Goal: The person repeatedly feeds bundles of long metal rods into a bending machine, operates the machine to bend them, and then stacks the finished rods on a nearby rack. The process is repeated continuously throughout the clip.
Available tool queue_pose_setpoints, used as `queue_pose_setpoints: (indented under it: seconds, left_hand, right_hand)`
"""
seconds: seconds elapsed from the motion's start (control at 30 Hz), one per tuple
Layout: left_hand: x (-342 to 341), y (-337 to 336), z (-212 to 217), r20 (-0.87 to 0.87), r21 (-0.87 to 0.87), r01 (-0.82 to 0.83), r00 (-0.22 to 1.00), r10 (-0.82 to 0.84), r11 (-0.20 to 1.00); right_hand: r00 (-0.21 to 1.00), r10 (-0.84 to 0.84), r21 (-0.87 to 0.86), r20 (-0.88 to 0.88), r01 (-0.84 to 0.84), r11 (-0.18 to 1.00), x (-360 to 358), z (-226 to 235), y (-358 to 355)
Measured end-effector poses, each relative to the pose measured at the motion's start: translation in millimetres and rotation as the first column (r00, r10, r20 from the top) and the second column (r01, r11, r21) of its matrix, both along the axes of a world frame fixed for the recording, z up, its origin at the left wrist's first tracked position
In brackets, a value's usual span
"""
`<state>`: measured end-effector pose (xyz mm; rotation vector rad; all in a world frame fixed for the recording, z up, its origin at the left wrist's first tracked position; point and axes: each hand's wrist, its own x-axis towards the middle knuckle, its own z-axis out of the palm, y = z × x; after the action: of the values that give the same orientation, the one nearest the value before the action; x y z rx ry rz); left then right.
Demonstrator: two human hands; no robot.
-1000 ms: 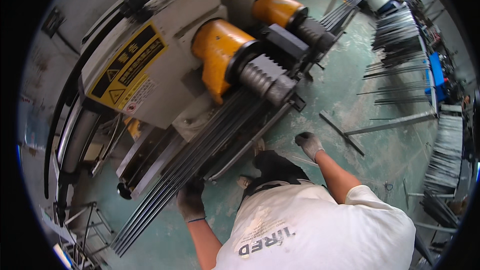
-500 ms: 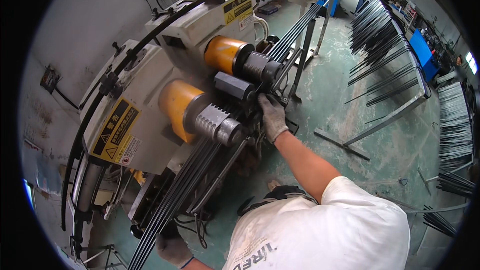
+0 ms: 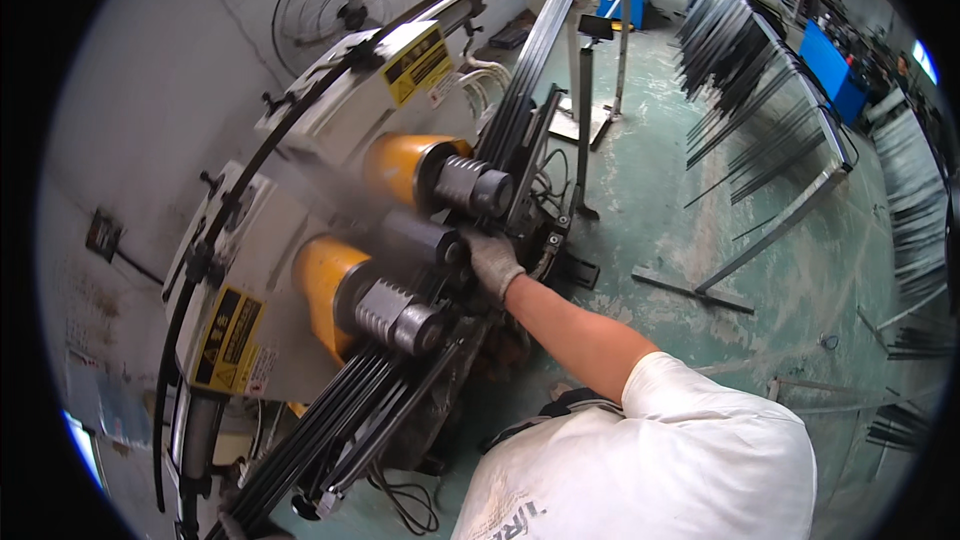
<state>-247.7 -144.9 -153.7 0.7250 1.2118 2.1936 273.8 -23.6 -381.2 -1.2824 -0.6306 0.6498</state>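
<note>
My right hand [image 3: 494,262], in a grey knitted glove, reaches in beside the dark hexagonal bar [image 3: 424,238] of the bending machine [image 3: 325,130]. Its fingers are hidden among the machine parts, so their grip cannot be told. Long dark metal rods [image 3: 535,50] run through the machine, past two grooved steel rollers [image 3: 398,316] with orange collars [image 3: 330,275]. At the lower left the rods [image 3: 300,432] slant down to the picture's edge. Of my left hand only a small grey patch of glove [image 3: 232,526] seems to show beside them; its fingers are not visible.
A rack [image 3: 800,90] with many dark rods hanging over it stands to the right, its metal foot [image 3: 692,290] on the green floor. A post [image 3: 585,120] stands past the machine. Loose cable [image 3: 405,510] lies below. More rods [image 3: 915,210] are at the far right.
The view has shifted, and the rods' far stretch now stands higher and steeper in it. My right hand remains by the hexagonal bar. My left hand has slid down-left, almost out of view.
</note>
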Motion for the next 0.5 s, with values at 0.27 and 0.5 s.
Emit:
queue_pose_setpoints:
  seconds: [0.27, 0.5]
  left_hand:
    - [109, 29, 104, -0.273, 0.143, -0.032, 0.959, 0.071, 0.989]
    - [157, 71, 142, -0.641, 0.121, 0.137, 0.767, -0.028, 0.983]
  right_hand:
    - [0.945, 0.168, -0.131, -0.279, -0.211, 0.969, 14, 88, -13]
    - [0.996, 0.087, -0.003, -0.008, -0.087, 0.996, 25, 45, 4]
